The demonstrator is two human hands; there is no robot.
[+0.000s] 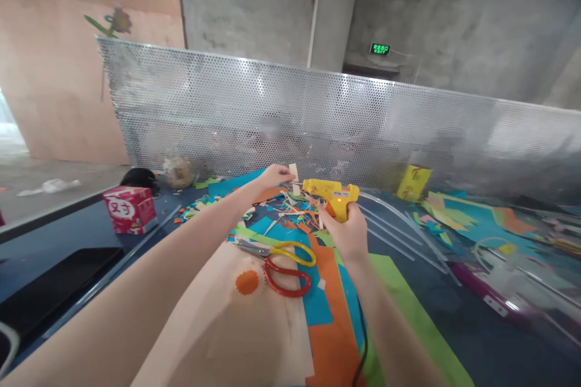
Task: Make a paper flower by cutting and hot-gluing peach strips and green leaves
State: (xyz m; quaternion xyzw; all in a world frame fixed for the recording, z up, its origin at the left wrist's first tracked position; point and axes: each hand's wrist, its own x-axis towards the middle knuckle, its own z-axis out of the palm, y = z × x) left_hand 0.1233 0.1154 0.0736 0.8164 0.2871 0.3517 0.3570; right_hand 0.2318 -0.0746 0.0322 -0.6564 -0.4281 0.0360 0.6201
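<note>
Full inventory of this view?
Table: 1, blue, foreground
Glue gun: 1, yellow, centre
Strip: 1, cream, centre
Scissors: 1, red/yellow, foreground
Disc: 1, orange, near scissors
Sheets: several, mixed, table
Scraps: many, mixed, centre
Rods: several, clear, right
Cable: 1, black, foreground
Carton: 1, red, left
Box: 1, yellow, right
Slab: 1, black, left
Rounded object: 1, black, left
Bundle: 1, tan, left
Unclear item: 1, purple, right
Mesh: 1, silver, back
Walls: several, grey/pinkish, back
Exit sign: 1, green, top
Flower: 1, purplish, left
Left hand: 1, holding strip
Right hand: 1, holding glue gun
</note>
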